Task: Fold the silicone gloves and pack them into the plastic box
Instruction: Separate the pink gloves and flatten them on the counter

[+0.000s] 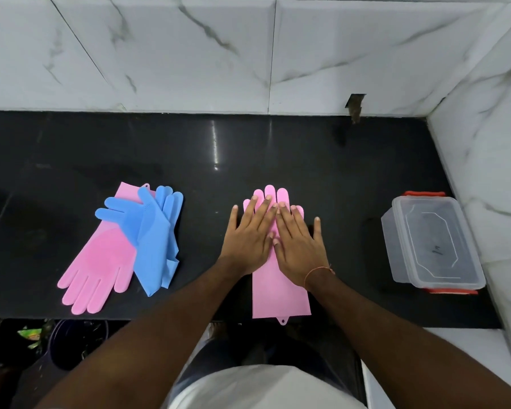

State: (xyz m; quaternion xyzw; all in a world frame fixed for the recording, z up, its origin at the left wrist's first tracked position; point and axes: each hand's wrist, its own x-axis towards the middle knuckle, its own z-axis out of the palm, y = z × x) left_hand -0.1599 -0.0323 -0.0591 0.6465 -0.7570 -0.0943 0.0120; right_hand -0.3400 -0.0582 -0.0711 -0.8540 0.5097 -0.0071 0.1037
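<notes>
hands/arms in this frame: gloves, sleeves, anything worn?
Both hands bare, no gloves: left hand, right hand. Forearms are uncovered as far as the frame shows, no sleeves visible. The only thing worn is a thin orange thread bracelet on the right wrist. No watch, rings or markings visible.

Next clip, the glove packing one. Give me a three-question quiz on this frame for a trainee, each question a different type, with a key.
1. True or false: the clear plastic box with red handles already holds a glove.
2. Which lies under both the left hand and the right hand? A) flat pink silicone glove B) blue silicone gloves C) the box
3. Fill in: the blue gloves lie partly on top of another ____ glove.

Key: 1 false; 2 A; 3 pink.
</notes>
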